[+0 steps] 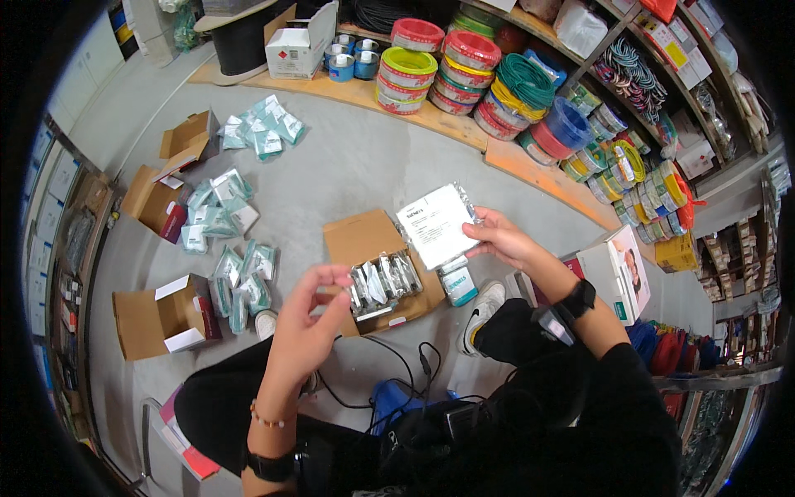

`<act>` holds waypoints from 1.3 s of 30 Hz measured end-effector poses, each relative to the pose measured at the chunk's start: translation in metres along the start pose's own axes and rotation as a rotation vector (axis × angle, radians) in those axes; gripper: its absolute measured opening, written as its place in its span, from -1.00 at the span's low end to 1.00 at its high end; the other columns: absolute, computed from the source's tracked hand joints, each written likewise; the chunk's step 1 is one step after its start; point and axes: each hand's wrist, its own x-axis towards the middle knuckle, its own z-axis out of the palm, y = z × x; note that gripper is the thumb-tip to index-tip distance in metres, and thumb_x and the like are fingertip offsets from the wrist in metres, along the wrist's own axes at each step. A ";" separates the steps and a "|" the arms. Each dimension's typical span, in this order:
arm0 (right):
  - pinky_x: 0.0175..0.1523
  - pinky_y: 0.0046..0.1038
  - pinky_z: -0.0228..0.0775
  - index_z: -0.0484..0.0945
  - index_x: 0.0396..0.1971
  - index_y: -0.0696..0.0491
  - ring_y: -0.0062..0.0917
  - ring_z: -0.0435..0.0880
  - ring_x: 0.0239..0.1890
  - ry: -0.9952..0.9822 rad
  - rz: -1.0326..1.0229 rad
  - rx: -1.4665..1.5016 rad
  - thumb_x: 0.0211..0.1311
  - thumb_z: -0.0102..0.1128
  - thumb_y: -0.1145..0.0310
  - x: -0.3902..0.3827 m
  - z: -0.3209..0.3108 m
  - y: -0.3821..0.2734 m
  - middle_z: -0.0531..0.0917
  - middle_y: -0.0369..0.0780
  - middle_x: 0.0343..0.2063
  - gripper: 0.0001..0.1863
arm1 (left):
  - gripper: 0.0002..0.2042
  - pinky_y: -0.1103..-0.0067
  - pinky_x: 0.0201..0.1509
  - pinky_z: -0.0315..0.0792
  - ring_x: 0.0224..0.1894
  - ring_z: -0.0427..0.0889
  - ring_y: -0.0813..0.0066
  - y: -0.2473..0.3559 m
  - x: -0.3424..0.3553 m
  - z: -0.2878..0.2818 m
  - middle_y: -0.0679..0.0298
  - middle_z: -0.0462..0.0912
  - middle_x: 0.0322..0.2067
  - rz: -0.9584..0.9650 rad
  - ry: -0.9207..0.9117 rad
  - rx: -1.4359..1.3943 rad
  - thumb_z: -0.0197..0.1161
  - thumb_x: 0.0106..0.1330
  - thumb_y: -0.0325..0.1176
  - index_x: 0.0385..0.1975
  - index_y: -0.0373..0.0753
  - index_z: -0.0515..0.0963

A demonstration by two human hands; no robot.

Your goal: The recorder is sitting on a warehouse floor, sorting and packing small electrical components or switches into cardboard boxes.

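My right hand point(507, 240) pinches the edge of a flat white packet point(436, 225) in clear plastic, with dark print on its face. It is raised above the far right side of an open cardboard box point(361, 235). Several plastic-wrapped packets point(387, 282) stand on edge in that box. My left hand point(312, 316) hovers by the box's left side, fingers bent and apart, holding nothing that I can see. A white and teal packet point(458, 282) lies on the floor just right of the box, below the raised one.
Three open boxes point(184, 311) sit at the left, beside piles of white and teal packets point(217, 212). My shoes point(484, 318) flank the near box, and black cables point(406, 362) run between my legs. Wire coils point(407, 74) and shelves line the far and right sides.
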 end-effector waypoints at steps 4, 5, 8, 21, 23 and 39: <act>-0.35 -0.64 0.36 0.28 -0.22 0.12 -0.67 0.45 -0.34 -0.143 -0.263 -0.013 0.00 0.01 0.32 -0.054 0.037 -0.015 0.47 -0.30 -0.36 -0.67 | -0.71 0.74 -0.35 0.28 -0.36 0.37 0.69 0.002 0.007 0.017 0.36 0.39 -0.31 0.055 -0.033 -0.050 -0.03 0.13 -0.30 -0.19 -0.29 0.28; -0.36 -0.64 0.36 0.29 -0.23 0.13 -0.67 0.45 -0.35 -0.173 -0.289 -0.059 0.00 0.01 0.32 -0.060 0.043 -0.015 0.47 -0.30 -0.37 -0.68 | -0.71 0.74 -0.35 0.30 -0.37 0.38 0.69 0.006 0.008 0.020 0.35 0.40 -0.33 0.000 -0.095 -0.146 -0.04 0.13 -0.27 -0.19 -0.29 0.29; -0.39 -0.66 0.37 0.30 -0.26 0.15 -0.68 0.46 -0.38 -0.190 -0.314 -0.056 -0.01 0.02 0.32 -0.074 0.054 -0.003 0.48 -0.29 -0.39 -0.69 | -0.72 0.75 -0.36 0.31 -0.39 0.41 0.70 0.000 0.010 0.020 0.37 0.44 -0.38 0.012 -0.198 -0.107 -0.05 0.14 -0.26 -0.22 -0.29 0.33; -0.37 -0.69 0.36 0.30 -0.37 0.13 -0.67 0.46 -0.44 -0.135 -0.240 0.049 -0.07 0.10 0.37 -0.083 0.056 0.009 0.46 -0.24 -0.42 -0.73 | -0.88 0.81 -0.50 0.23 -0.57 0.35 0.77 -0.003 0.016 0.028 0.40 0.46 -0.57 0.139 -0.017 -0.082 -0.01 0.11 -0.40 -0.44 -0.32 0.39; -0.34 -0.69 0.36 0.29 -0.36 0.14 -0.67 0.46 -0.42 -0.184 -0.289 0.033 -0.07 0.10 0.40 -0.079 0.051 0.012 0.45 -0.23 -0.40 -0.73 | -0.91 0.82 -0.55 0.23 -0.61 0.36 0.76 -0.001 0.013 0.023 0.39 0.45 -0.58 0.197 0.075 -0.079 -0.02 0.12 -0.43 -0.51 -0.31 0.36; -0.34 -0.71 0.20 0.41 -0.41 0.15 -0.77 0.38 -0.50 -0.258 -0.483 -0.075 -0.05 0.09 0.33 -0.069 0.055 0.016 0.49 -0.34 -0.56 -0.77 | -0.83 0.78 -0.40 0.30 -0.54 0.39 0.72 0.005 0.013 0.019 0.45 0.40 -0.59 0.004 0.000 -0.435 -0.08 0.15 -0.30 -0.48 -0.27 0.35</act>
